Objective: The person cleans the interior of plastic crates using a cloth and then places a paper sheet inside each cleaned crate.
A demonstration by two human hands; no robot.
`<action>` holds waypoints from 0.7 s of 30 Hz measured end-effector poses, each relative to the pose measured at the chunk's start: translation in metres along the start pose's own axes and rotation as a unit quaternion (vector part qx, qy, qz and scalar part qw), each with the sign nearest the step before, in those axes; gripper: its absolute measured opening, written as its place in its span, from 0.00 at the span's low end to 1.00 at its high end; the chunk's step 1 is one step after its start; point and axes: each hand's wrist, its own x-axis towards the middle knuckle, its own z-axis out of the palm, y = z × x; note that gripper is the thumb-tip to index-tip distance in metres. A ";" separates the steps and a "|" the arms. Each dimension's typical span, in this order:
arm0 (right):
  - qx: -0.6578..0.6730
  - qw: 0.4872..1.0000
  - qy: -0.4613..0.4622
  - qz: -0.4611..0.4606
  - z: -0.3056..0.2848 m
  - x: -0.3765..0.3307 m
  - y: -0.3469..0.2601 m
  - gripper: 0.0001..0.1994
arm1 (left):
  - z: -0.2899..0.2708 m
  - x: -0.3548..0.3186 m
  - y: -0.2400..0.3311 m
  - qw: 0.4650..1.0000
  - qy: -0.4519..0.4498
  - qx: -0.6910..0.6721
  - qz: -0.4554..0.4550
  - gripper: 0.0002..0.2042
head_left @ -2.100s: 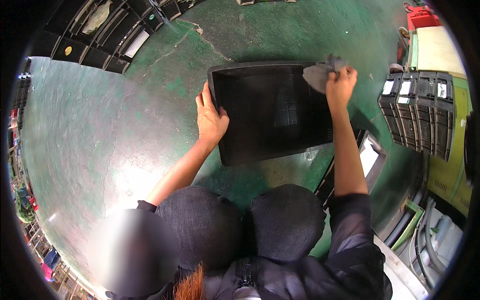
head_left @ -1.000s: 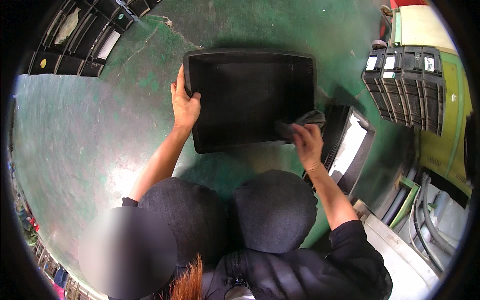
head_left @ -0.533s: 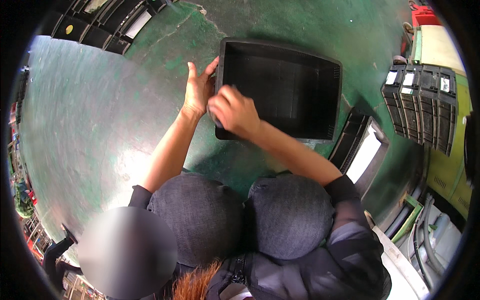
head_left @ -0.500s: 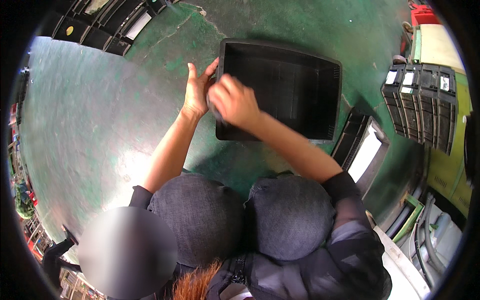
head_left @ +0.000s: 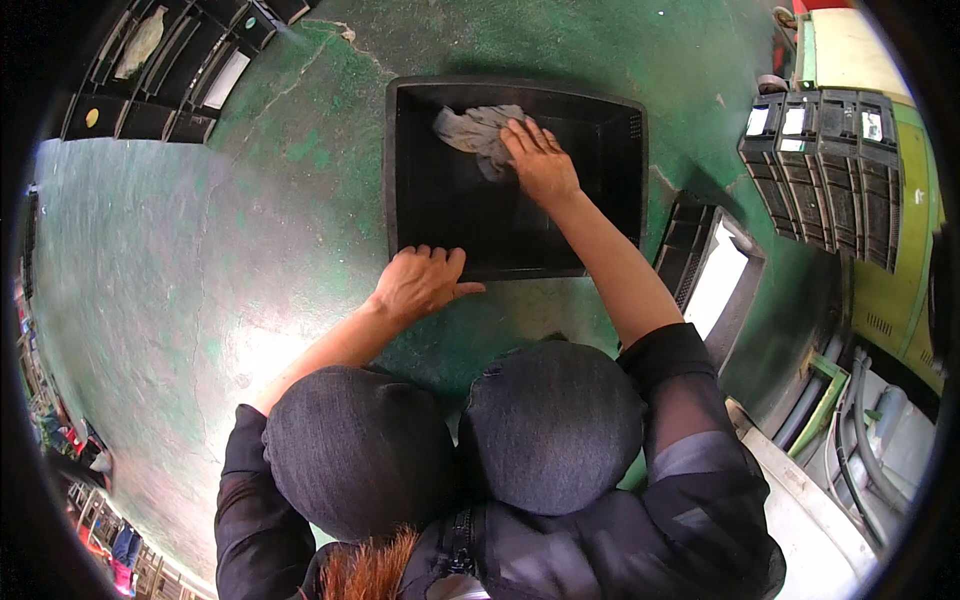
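Black plastic, dull and scuffed, makes up the shallow crate (head_left: 440,205) that sits on the worn green floor (head_left: 180,280) in the upper middle of the frame, its open side facing up. The right hand (head_left: 541,160) reaches deep inside it, fingers spread flat and pressing a crumpled grey rag (head_left: 472,128) against the crate's bottom near the far wall, towards the upper left corner of the inside. The left hand (head_left: 420,283) grips the near rim at the lower edge of the crate, fingers curled over the wall and thumb stretched along it, so the crate is pinned in place. Wiping well here seems to call for keeping that left-hand hold firm while the rag is drawn in overlapping strokes from the far wall back towards the near one, pushing it into the corners where dirt collects; whether the bottom is already clean is hard to judge, since the dark surface shows little. Stacked black crates (head_left: 820,170) stand at the right of the frame, and more trays (head_left: 170,70) lie at the upper left.
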 end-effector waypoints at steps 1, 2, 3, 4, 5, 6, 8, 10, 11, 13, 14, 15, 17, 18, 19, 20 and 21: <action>-0.027 0.999 -0.007 0.034 -0.002 -0.003 0.005 0.19 | 0.004 -0.003 0.000 0.999 0.046 0.023 0.009 0.25; -0.055 0.996 -0.014 0.069 -0.005 -0.008 0.010 0.17 | 0.007 -0.004 0.000 0.994 0.093 0.047 0.017 0.25; -0.082 0.991 -0.021 0.103 -0.009 -0.013 0.017 0.15 | 0.009 -0.003 0.000 0.993 0.106 0.055 0.015 0.25; -0.089 0.977 -0.096 0.170 -0.017 -0.019 0.032 0.14 | 0.008 -0.002 0.001 0.991 0.120 0.063 0.014 0.25; -0.096 0.951 -0.173 0.239 -0.023 -0.028 0.046 0.13 | 0.010 0.000 0.001 0.989 0.132 0.068 0.016 0.25; -0.125 0.957 -0.158 0.207 -0.028 -0.037 0.053 0.12 | 0.010 0.002 0.001 0.988 0.133 0.071 0.022 0.25; -0.177 0.966 -0.135 0.135 -0.036 -0.060 0.052 0.10 | 0.011 0.002 0.006 0.989 0.129 0.074 0.026 0.25; -0.060 0.946 -0.276 0.158 -0.047 -0.081 0.032 0.09 | 0.013 0.002 0.008 0.989 0.130 0.069 0.032 0.25; -0.002 0.926 -0.339 0.168 -0.053 -0.088 0.022 0.09 | 0.012 0.003 0.007 0.988 0.134 0.070 0.035 0.24; 0.020 0.923 -0.358 0.143 -0.056 -0.101 -0.003 0.08 | 0.014 0.003 0.005 0.990 0.121 0.064 0.045 0.24; 0.059 0.923 -0.356 0.137 -0.058 -0.097 -0.009 0.07 | 0.014 0.003 0.006 0.990 0.117 0.059 0.055 0.24; 0.097 0.922 -0.353 0.130 -0.058 -0.088 -0.018 0.07 | 0.015 0.004 0.007 0.991 0.109 0.049 0.058 0.25; 0.168 0.910 -0.370 0.082 -0.045 -0.046 -0.071 0.07 | 0.017 -0.001 0.003 0.994 0.091 0.035 0.058 0.26; 0.210 0.912 -0.348 0.045 -0.042 -0.023 -0.102 0.08 | 0.016 -0.004 0.000 0.995 0.089 0.026 0.048 0.25; 0.237 0.935 -0.265 -0.008 -0.028 -0.010 -0.114 0.10 | 0.015 -0.002 -0.001 0.995 0.090 0.017 0.047 0.25; 0.232 0.928 -0.290 -0.011 -0.023 -0.003 -0.115 0.13 | 0.013 -0.004 -0.005 0.995 0.088 0.012 0.040 0.25; 0.217 0.948 -0.233 0.006 -0.015 0.003 -0.115 0.13 | 0.010 -0.005 -0.010 0.995 0.087 0.018 0.044 0.25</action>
